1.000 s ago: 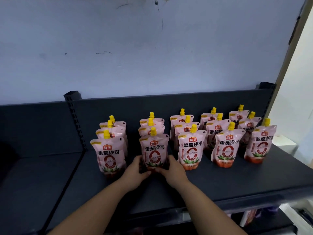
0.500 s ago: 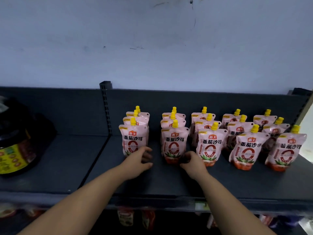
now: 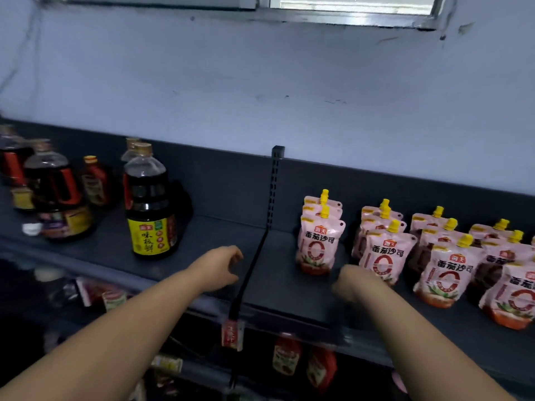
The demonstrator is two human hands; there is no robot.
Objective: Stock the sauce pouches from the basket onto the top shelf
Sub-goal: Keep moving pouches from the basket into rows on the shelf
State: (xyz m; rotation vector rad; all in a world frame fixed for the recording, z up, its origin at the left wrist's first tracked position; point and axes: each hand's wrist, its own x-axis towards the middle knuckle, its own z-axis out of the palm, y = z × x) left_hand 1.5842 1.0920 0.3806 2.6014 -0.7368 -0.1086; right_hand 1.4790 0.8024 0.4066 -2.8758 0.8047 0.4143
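Both hands have pulled back off the front pouch, view swung left. Left hand (image 3: 218,267) hovers near the shelf's (image 3: 278,282) front edge, fingers loosely curled, empty. Right hand (image 3: 351,282) is blurred, probably empty; its finger spread I cannot tell. Sauce pouches (image 3: 318,244) stand in rows toward the shelf's right end; soy bottle (image 3: 149,204) left of the divider.
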